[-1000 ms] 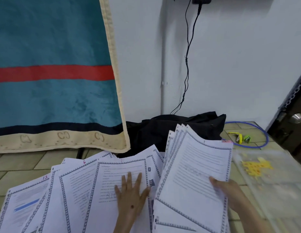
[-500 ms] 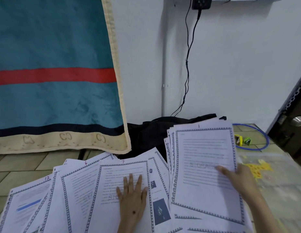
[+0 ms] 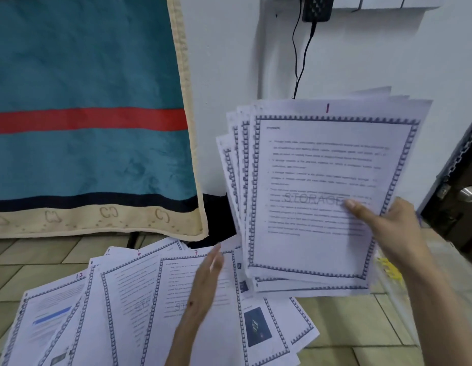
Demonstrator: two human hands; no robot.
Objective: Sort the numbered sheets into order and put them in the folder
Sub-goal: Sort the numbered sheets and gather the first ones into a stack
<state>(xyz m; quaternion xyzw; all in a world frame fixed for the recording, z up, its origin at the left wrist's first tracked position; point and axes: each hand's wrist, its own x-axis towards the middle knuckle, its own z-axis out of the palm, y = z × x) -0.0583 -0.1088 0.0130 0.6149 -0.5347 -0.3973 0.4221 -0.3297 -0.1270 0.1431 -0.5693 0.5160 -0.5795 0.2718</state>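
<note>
The right hand (image 3: 387, 225) grips a fanned stack of white printed sheets with blue patterned borders (image 3: 316, 196), thumb pressed across the front of the top page and the other fingers hidden behind the paper. The stack is lifted off the floor and tilted up toward the camera; its top page bears a red handwritten "1" at the upper edge and a faint "STORAGE" watermark in the middle.

The left hand (image 3: 205, 289) is seen edge-on with its fingers straight and together, holding nothing, over the sheet marked "7" (image 3: 182, 294); motion blur makes it impossible to tell whether it touches the paper. That page lies in a loose spread of similar bordered sheets on the tiled floor (image 3: 348, 320), overlapping a sheet marked "6" (image 3: 124, 291) and, further left, a sheet marked "12" with a blue band of print (image 3: 50, 318).

At the right edge, partly hidden by the right forearm, lies a clear plastic folder with yellow markings (image 3: 390, 273). Behind the spread hangs a teal blanket with a red stripe and cream border (image 3: 84, 114), beside a white wall (image 3: 229, 75) with a black cable (image 3: 299, 62) running down it. A dark door with a metal knob (image 3: 467, 194) stands at the far right.
</note>
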